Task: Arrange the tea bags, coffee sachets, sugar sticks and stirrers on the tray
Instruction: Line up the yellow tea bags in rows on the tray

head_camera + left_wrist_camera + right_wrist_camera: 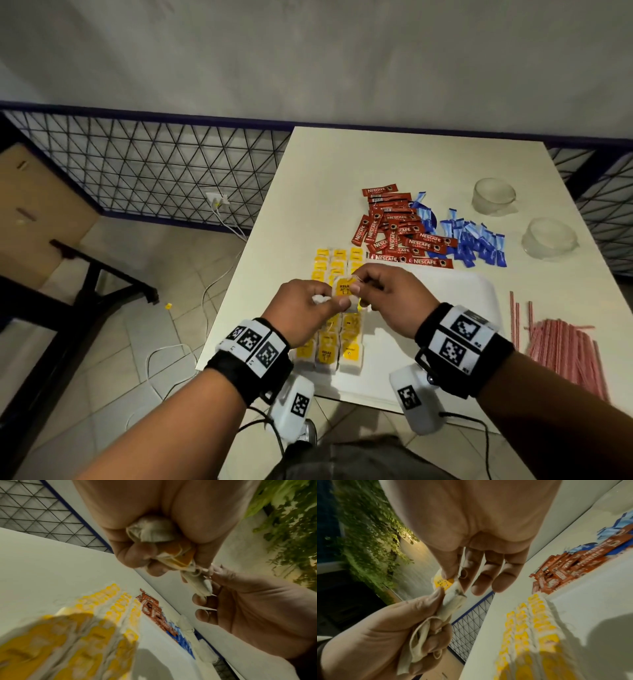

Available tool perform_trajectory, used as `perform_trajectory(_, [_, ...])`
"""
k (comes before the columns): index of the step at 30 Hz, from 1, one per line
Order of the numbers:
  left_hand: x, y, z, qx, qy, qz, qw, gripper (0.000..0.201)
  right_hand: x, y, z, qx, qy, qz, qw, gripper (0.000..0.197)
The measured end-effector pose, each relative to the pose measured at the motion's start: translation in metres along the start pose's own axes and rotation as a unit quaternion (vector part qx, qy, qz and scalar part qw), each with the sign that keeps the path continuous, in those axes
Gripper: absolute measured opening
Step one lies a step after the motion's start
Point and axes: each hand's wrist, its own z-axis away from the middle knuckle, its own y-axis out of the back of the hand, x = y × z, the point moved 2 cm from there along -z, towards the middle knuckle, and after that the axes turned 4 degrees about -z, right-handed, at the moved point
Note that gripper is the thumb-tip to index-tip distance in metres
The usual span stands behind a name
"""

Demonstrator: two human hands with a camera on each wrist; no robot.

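Observation:
Above the left part of the white tray (455,294), my left hand (330,297) grips a small bunch of yellow-tagged tea bags (152,530). My right hand (358,286) pinches the top one (343,287) by its tag end (442,583) between thumb and forefinger. Rows of tea bags (329,349) lie under my hands, and more (337,263) beyond them. Red coffee sachets (400,233) are heaped behind the tray, with blue sugar sticks (476,240) to their right. Pink stirrers (561,349) lie right of the tray.
Two glass cups (493,197) (549,240) stand upside down at the table's far right. The white table's left edge (239,281) drops to a tiled floor with cables. A wire mesh fence (154,164) runs behind, and a cardboard box (34,212) sits far left.

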Motion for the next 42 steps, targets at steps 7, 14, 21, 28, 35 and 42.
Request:
perform_trajectory(7, [-0.084,-0.003,0.033,0.003,0.119,-0.04,0.992,0.012,0.064,-0.036,0.028,-0.066,-0.137,-0.02,0.988,0.011])
perform_trajectory(14, [-0.103,-0.001,0.053,0.005,0.113,-0.055,0.992,0.024,0.1,-0.062,0.039,-0.081,-0.21,0.017,0.974,0.008])
perform_trajectory(21, [-0.104,0.003,0.054,0.003,0.103,-0.053,0.993,0.019,0.105,-0.069,0.037,-0.059,-0.235,0.035,0.97,0.003])
perform_trajectory(28, [-0.11,0.002,0.053,0.001,0.113,-0.051,0.992,0.012,0.104,-0.066,0.036,-0.034,-0.157,0.181,0.97,0.029])
perform_trajectory(35, [-0.123,-0.011,0.051,-0.011,0.133,-0.173,0.976,0.013,0.093,-0.068,0.043,-0.176,-0.004,0.289,0.941,0.028])
perform_trajectory(42, [-0.123,-0.013,0.052,-0.004,0.136,-0.166,0.977,0.018,0.093,-0.077,0.035,-0.184,-0.022,0.327,0.927,0.03])
